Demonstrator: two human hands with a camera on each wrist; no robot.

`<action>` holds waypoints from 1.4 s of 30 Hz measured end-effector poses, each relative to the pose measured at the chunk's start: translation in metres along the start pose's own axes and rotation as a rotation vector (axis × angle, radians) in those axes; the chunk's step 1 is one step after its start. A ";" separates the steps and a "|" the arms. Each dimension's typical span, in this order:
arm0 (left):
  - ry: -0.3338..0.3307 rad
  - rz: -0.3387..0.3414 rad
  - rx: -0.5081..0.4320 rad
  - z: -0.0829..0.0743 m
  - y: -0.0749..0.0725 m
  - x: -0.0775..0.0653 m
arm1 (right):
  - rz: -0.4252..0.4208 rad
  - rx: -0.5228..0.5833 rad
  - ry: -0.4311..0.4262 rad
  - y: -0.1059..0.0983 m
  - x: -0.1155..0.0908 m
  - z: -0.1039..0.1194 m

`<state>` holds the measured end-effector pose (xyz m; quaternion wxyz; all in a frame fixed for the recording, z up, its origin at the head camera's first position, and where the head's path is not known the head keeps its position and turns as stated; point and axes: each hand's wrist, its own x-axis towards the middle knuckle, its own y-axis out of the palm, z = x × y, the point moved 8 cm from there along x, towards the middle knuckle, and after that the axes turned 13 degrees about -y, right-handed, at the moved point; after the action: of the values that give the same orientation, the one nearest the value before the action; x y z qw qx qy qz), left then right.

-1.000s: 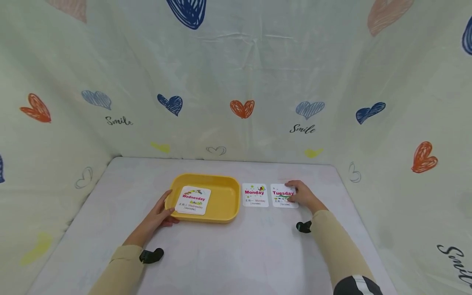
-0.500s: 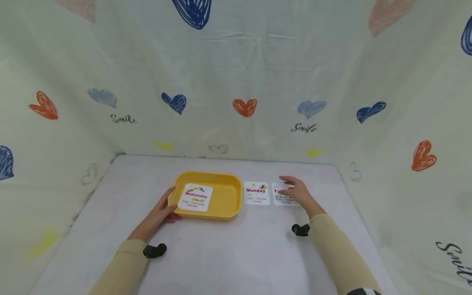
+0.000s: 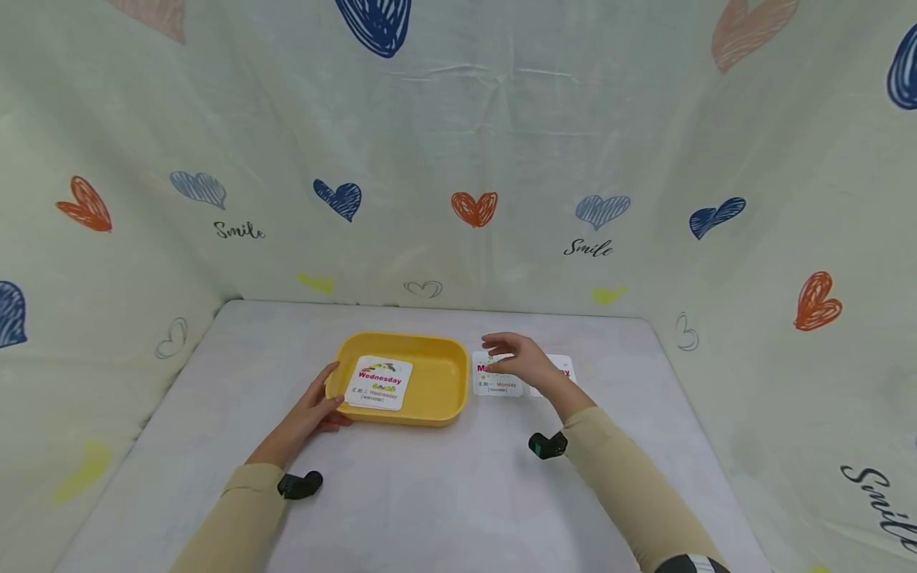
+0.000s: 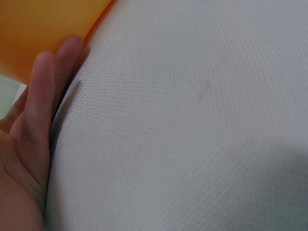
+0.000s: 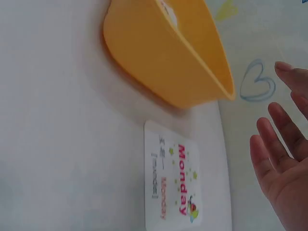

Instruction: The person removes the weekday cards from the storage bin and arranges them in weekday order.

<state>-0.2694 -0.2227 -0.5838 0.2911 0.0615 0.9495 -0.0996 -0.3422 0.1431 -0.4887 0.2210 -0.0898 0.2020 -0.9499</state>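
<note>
A yellow tray lies on the table with a white Wednesday card in its left part. My left hand holds the tray's left front corner; in the left wrist view its fingers lie along the outer wall. My right hand hovers over the Monday card, holding nothing, its fingers spread and slightly bent. That hand and wrist partly cover the Monday card and the Tuesday card beside it. In the right wrist view the Monday card lies flat, close to the tray.
The white table reaches back to a pale curtain printed with hearts and "Smile" lettering. The curtain also hangs along both sides. The two loose cards lie in a row to the right of the tray.
My right hand has let go of the Tuesday card, lifted, and moved left over the Monday card. The left hand stays on the tray. The head view has shifted slightly.
</note>
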 end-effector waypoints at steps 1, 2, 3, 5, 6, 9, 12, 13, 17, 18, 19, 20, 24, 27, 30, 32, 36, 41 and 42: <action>-0.002 -0.002 0.001 0.000 0.000 0.000 | 0.018 0.016 -0.013 0.006 0.003 0.004; 0.001 0.000 0.004 0.000 0.000 0.001 | 0.037 0.027 -0.023 0.012 0.007 0.008; 0.000 -0.003 0.000 0.000 -0.001 0.001 | 0.055 0.035 -0.031 0.017 0.010 0.012; -0.004 -0.008 0.000 0.000 -0.002 0.002 | 0.091 0.042 -0.049 0.028 0.016 0.018; -0.003 -0.006 -0.002 0.000 -0.002 0.002 | 0.107 0.045 -0.057 0.033 0.019 0.021; 0.001 -0.004 -0.006 0.001 -0.002 0.003 | 0.149 0.039 -0.063 0.047 0.027 0.027; 0.010 0.001 -0.004 0.001 -0.001 0.004 | 0.185 0.029 -0.046 0.059 0.033 0.027; 0.014 0.002 -0.001 0.001 -0.001 0.004 | 0.198 0.029 -0.042 0.064 0.035 0.027; 0.023 0.003 0.005 0.002 -0.001 0.004 | 0.248 0.031 -0.028 0.079 0.041 0.028; 0.023 0.003 0.009 0.002 0.000 0.004 | 0.262 0.032 -0.027 0.083 0.043 0.029; 0.019 0.003 0.009 0.002 -0.001 0.004 | 0.272 0.030 -0.025 0.086 0.045 0.029; 0.014 0.001 0.009 0.003 -0.001 0.003 | 0.283 0.027 -0.021 0.089 0.046 0.030; -0.001 0.010 0.018 0.003 -0.001 0.001 | 0.312 0.012 -0.003 0.100 0.053 0.030; -0.007 0.012 0.022 0.004 -0.001 0.000 | 0.320 0.003 0.011 0.106 0.057 0.031; -0.001 0.010 0.017 0.003 -0.001 0.000 | 0.325 -0.014 0.022 0.110 0.061 0.029; 0.001 0.006 0.012 0.003 -0.001 0.000 | 0.327 -0.032 0.032 0.112 0.064 0.027; 0.004 0.006 0.010 0.003 -0.001 0.000 | 0.347 -0.090 0.036 0.118 0.069 0.025; 0.005 0.002 0.012 0.004 0.000 -0.001 | 0.386 -0.169 0.027 0.125 0.075 0.023; 0.006 0.001 0.013 0.003 0.000 -0.002 | 0.394 -0.180 0.027 0.126 0.076 0.022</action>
<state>-0.2660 -0.2238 -0.5855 0.2880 0.0644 0.9496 -0.1056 -0.3554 -0.0031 -0.5159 0.3906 -0.0551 0.3027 -0.8676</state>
